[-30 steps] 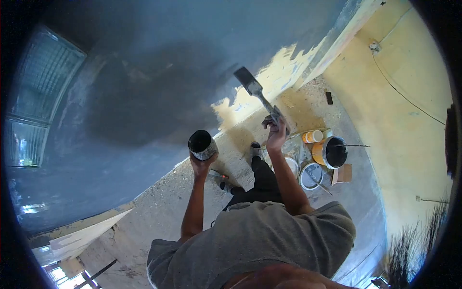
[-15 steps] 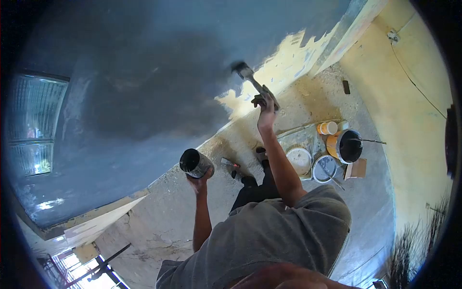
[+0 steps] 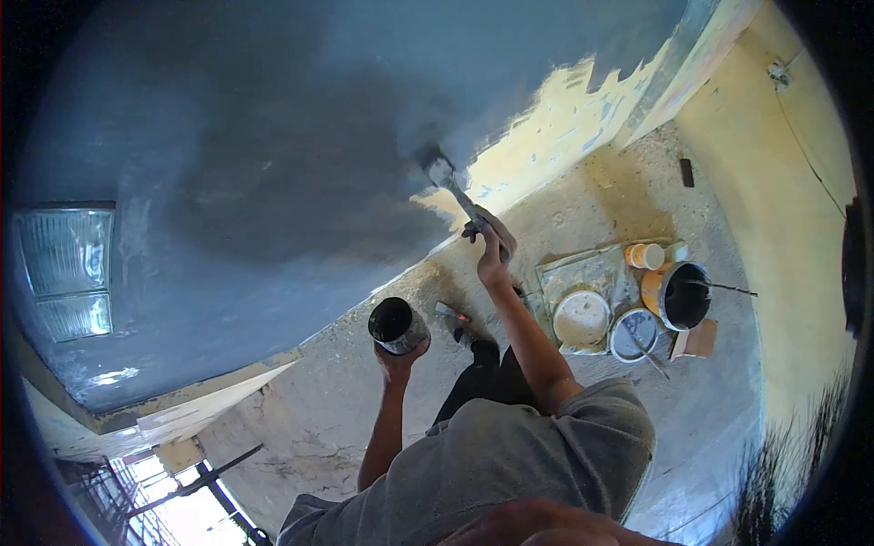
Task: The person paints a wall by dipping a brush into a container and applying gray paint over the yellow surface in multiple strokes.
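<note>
Grey paint covers most of the wall (image 3: 273,109), save a pale yellow patch (image 3: 546,118) along its lower edge. We observe the right hand (image 3: 493,257) with fingers closed around the handle of a brush (image 3: 441,173), its head at the wall beside the left end of the patch. Bristles are blurred; we cannot tell how firmly they press. We record the left hand (image 3: 401,359) clamped about the lower part of a can (image 3: 410,336), dark inside, held up near the wall's lower edge. On the floor (image 3: 337,400) near that edge lies a scraper (image 3: 452,312). Farther right, a sheet (image 3: 553,275) bears a white tub (image 3: 583,318) by its lower edge; at its right edge we note an orange bucket (image 3: 652,290) of dark paint, a stick (image 3: 733,290) in its mouth, with a grey pail (image 3: 632,335) just beside.
</note>
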`<state>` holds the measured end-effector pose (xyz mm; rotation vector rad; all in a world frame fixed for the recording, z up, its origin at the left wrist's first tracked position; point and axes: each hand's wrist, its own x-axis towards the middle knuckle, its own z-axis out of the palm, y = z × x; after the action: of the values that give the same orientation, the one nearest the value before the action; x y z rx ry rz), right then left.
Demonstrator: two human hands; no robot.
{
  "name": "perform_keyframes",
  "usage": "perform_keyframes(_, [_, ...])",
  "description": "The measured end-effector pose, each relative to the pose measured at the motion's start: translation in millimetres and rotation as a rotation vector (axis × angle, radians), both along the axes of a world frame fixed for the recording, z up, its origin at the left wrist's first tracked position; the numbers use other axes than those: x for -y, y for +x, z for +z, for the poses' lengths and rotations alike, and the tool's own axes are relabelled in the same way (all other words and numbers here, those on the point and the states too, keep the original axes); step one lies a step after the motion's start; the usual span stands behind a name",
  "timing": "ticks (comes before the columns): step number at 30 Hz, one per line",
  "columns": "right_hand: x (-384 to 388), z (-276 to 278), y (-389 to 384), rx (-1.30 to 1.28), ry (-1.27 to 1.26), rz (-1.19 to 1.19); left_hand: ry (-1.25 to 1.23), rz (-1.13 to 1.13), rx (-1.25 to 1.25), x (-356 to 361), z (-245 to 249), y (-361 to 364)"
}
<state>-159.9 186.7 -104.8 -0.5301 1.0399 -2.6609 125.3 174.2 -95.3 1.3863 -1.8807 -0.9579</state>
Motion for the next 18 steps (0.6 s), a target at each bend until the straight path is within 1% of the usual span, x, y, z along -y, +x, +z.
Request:
perform_keyframes(2, [8.8,-38.3,-0.1,-0.007,0.185,0.011,0.052,-0.034,-0.018,-3.2,-3.5,1.2])
perform_keyframes(3, [10.3,-52.9,1.7,0.031,0.242,-0.009,0.049,-0.031,-0.006,-3.9,-3.2,1.6])
perform_keyframes(4, [13.9,-80.1,5.4,0.037,0.238,-0.005,0.042,-0.052,-0.015,-4.0,-2.7,1.1])
perform_keyframes(5, [17.9,-114.5,11.0,0.165,0.267,0.027,0.033,-0.074,-0.026,-4.3,-1.9,0.4])
perform_keyframes(6, [18.1,-136.9,15.2,0.291,0.295,0.059,0.028,-0.072,-0.022,-6.4,-0.4,-0.6])
perform_keyframes(7, [13.7,-146.6,18.0,0.291,0.289,0.060,0.019,-0.057,-0.005,-8.4,1.7,-2.2])
perform_keyframes(9, [8.9,-148.1,22.6,0.362,0.436,0.078,0.003,-0.043,0.011,-3.1,-0.1,1.0])
perform_keyframes(10, [13.3,-148.4,23.5,0.361,0.433,0.081,0.010,-0.045,0.003,1.7,-6.3,5.4])
perform_keyframes(12, [17.8,-122.2,22.0,0.357,0.320,0.081,0.022,-0.041,-0.010,2.3,-5.7,5.0])
perform_keyframes(13, [20.6,-97.0,20.4,0.354,0.327,0.087,0.069,-0.011,-0.005,-1.0,5.1,-1.3])
perform_keyframes(15, [30.3,-28.0,11.5,0.319,0.108,0.043,0.109,0.023,-0.008,-2.7,8.6,-4.6])
perform_keyframes(16, [26.6,-3.9,10.7,0.317,0.106,0.048,0.083,0.051,-0.029,-2.9,5.2,-2.1])
perform_keyframes(18, [16.3,38.3,10.7,0.271,-0.129,0.133,0.054,0.082,-0.049,-0.1,5.1,1.1])
